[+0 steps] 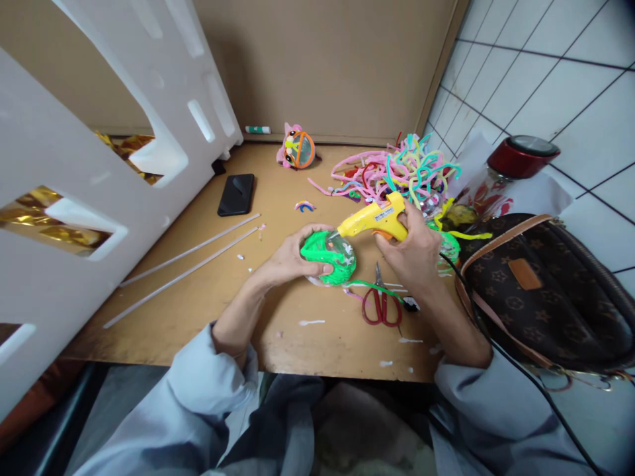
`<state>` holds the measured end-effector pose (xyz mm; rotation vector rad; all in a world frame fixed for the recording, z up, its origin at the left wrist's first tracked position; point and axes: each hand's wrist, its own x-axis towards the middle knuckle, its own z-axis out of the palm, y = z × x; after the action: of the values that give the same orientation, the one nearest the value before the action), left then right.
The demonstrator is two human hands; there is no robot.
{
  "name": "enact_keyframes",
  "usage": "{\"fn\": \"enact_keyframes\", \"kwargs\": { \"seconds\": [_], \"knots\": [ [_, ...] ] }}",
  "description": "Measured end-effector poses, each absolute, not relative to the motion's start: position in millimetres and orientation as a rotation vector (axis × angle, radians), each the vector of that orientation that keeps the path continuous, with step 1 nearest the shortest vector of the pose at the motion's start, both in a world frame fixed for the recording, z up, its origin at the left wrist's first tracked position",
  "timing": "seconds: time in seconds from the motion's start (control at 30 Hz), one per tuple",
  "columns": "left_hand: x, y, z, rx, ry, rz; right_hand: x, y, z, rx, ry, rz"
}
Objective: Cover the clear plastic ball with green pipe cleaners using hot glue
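My left hand (pixel 292 258) is closed around a clear round ornament (pixel 342 248) partly wrapped in bright green pipe cleaner (pixel 325 261). A loose green strand trails from it to the right over the table. In my right hand (pixel 414 248) is a yellow hot glue gun (pixel 374 219), its fingers wrapped round the handle. The nozzle points left at the clear part of the ornament; whether it touches I cannot tell. Red-handled scissors (pixel 381 304) lie just below, between the hands. A black cord runs from the glue gun past my right forearm.
Behind my right hand lies a heap of coloured pipe cleaners (pixel 397 168). A decorated ball (pixel 299 149), a green-and-white tube (pixel 258 130) and a black phone (pixel 236 195) sit farther back. Two white glue sticks (pixel 183 274) lie left. A brown handbag (pixel 550 291) and red-lidded jar (pixel 520 158) stand right.
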<state>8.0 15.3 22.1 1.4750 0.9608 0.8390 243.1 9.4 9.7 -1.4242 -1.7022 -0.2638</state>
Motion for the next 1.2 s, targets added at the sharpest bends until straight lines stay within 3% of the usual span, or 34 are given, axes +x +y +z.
{"fn": "enact_keyframes", "kwargs": {
  "seconds": [0.3, 1.2],
  "knots": [
    [7.4, 14.5, 22.2, 1.511, 0.958, 0.838, 240.6, 6.0, 15.8, -1.458, -1.700, -0.406],
    [6.8, 16.2, 21.6, 1.514, 0.983, 0.846, 246.0, 7.5, 15.5, -1.400, -1.762, -0.308]
  ]
}}
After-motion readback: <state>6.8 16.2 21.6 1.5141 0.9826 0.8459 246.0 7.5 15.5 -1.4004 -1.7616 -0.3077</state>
